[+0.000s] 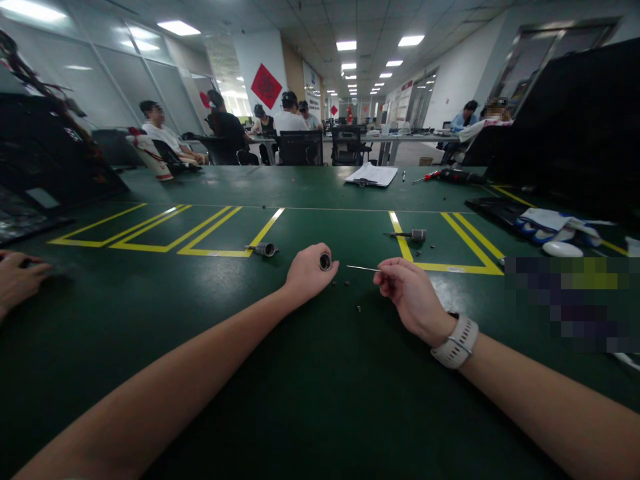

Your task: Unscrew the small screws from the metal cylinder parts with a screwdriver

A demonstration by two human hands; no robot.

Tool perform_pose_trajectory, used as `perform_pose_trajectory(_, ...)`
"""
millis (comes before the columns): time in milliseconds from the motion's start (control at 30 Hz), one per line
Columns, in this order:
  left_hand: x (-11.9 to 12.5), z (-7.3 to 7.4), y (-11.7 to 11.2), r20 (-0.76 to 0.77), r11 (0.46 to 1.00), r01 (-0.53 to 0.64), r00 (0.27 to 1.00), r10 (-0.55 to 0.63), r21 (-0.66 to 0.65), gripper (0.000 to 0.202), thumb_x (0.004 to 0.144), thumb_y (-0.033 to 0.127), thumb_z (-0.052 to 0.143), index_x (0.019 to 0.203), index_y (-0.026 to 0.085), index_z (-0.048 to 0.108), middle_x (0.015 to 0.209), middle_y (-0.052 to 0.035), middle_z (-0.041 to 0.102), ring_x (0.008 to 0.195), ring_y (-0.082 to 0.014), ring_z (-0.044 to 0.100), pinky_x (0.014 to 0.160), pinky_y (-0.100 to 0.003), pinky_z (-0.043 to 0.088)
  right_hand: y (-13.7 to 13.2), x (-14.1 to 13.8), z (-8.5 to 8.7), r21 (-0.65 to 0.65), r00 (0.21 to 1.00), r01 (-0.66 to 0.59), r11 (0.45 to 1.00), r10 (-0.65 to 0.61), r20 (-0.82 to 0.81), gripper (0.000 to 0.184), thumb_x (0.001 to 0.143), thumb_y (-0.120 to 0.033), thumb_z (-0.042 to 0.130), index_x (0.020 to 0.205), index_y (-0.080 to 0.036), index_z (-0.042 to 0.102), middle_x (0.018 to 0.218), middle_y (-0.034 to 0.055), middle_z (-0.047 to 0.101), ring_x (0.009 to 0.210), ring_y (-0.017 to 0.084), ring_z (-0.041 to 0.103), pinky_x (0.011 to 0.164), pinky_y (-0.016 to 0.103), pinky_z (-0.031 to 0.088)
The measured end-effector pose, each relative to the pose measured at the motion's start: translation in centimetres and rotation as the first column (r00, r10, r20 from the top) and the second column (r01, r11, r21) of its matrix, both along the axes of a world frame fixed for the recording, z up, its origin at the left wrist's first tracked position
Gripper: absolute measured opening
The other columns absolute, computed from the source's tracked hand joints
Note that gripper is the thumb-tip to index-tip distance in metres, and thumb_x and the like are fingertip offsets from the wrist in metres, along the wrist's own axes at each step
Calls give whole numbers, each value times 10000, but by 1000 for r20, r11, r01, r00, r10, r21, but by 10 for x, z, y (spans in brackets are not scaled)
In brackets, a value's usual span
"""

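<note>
My left hand point(311, 270) is closed around a hollow metal cylinder point(325, 262), whose dark open end faces me. To its right, my right hand point(407, 291) pinches a thin metal rod point(363, 269) that points left toward the cylinder, a short gap apart from it. Below and between the hands, several tiny metal pieces lie on the table, among them a small ring point(347, 283) and a small bit point(359, 308). Left of my left hand lies another metal cylinder point(263, 249). Beyond my right hand rests a grey cylindrical part with a shaft point(416, 235).
Yellow tape lines point(457, 269) mark the green table point(310, 400). Farther back lie a clipboard with paper point(373, 175) and a red-tipped tool point(427, 177). Gloves point(557, 225) and a white mouse point(563, 249) are at right. Another person's hand point(20, 280) is at the left edge.
</note>
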State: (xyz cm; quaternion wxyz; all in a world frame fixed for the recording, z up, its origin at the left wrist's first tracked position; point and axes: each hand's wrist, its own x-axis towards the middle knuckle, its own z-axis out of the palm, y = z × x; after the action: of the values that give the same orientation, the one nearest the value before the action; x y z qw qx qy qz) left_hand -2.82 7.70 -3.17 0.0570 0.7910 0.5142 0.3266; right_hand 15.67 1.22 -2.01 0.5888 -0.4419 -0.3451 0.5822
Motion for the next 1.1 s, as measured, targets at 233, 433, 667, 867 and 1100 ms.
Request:
perform_pose_trajectory(233,0,-1,1,20,998,53,998,-53,19,285,755,446,619,745,166,566,746,-17,584,681,-159,542,597,-275,405,0,-1,1,-12,1000,-10,1000,10,-2,76,664,-195,637,725,-178,596,610,-6,619,567,110,504,543,256,337)
perform_pose_trajectory(433,1,2,0,17,993,97,995,-96,-72,475,687,634,591,757,164,568,717,-13,568,640,-163,532,537,-264,375,1,2,3,-29,999,-24,999,23,-37,56,672,-197,631,702,-170,592,604,-3,609,571,111,509,549,255,345)
perform_pose_trajectory(667,0,1,1,-43,986,168,985,-168,-12,266,859,384,470,791,156,588,760,-34,582,694,-163,536,619,-288,414,3,0,2,-28,999,3,1000,-4,-54,44,670,-177,620,699,-169,589,590,-6,605,557,104,498,538,246,337)
perform_pose_trajectory(867,-2,2,2,-40,955,294,954,-296,-42,150,839,240,484,778,145,583,794,-44,571,744,-166,535,677,-308,429,2,0,2,-26,999,10,1000,-12,-45,62,651,-175,635,698,-169,594,592,-2,612,560,109,501,535,250,332)
perform_pose_trajectory(1100,0,8,-3,-119,860,482,856,-503,-165,108,817,200,506,807,147,600,843,-47,573,794,-167,538,730,-309,441,2,0,0,-15,999,9,1000,-9,-34,69,646,-190,640,695,-170,595,596,-1,613,559,111,498,536,255,334)
